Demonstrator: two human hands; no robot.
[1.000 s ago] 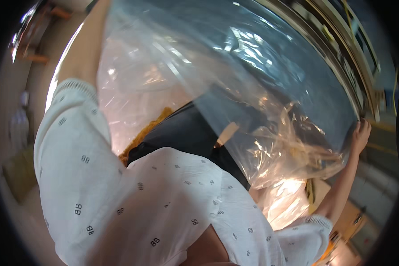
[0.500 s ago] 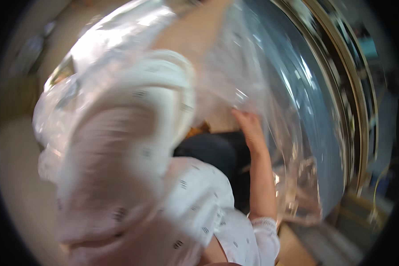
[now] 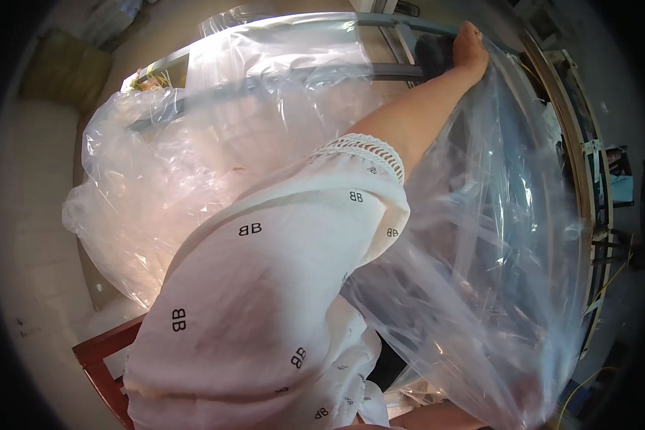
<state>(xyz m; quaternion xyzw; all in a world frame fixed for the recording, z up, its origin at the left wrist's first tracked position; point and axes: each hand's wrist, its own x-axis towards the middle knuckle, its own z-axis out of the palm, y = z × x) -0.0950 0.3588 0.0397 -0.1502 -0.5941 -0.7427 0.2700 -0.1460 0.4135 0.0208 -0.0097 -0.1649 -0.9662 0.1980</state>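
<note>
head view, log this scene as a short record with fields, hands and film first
left hand: arm stretched toward upper right, fingers curled, seemingly gripping film
right hand: lower right, blurred behind film, finger pose unclear
clear plastic film: creased sheet spread between the hands; more film bunched at left
grey metal frame: behind, partly covered by film
white sleeve: dark print, fills the middle
red-brown furniture: lower left, partly hidden
</note>
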